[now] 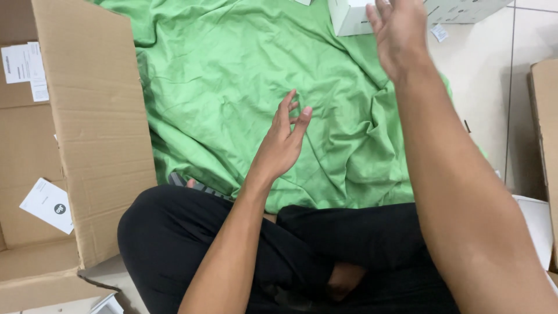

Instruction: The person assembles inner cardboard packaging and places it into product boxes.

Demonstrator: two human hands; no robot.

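Note:
A crumpled green cloth (232, 75) lies spread on the floor in front of my crossed legs in black trousers (174, 232). My left hand (283, 139) hovers just above the cloth's middle, fingers apart and holding nothing. My right hand (398, 32) is stretched farther out, open, its fingers reaching the edge of a white box (349, 17) that stands on the cloth's far side.
A large brown cardboard box (93, 134) with open flaps and white paper labels fills the left side. Another cardboard edge (546, 116) shows at the right, with a white object (537, 227) below it. Pale floor tiles (488, 64) lie beyond the cloth.

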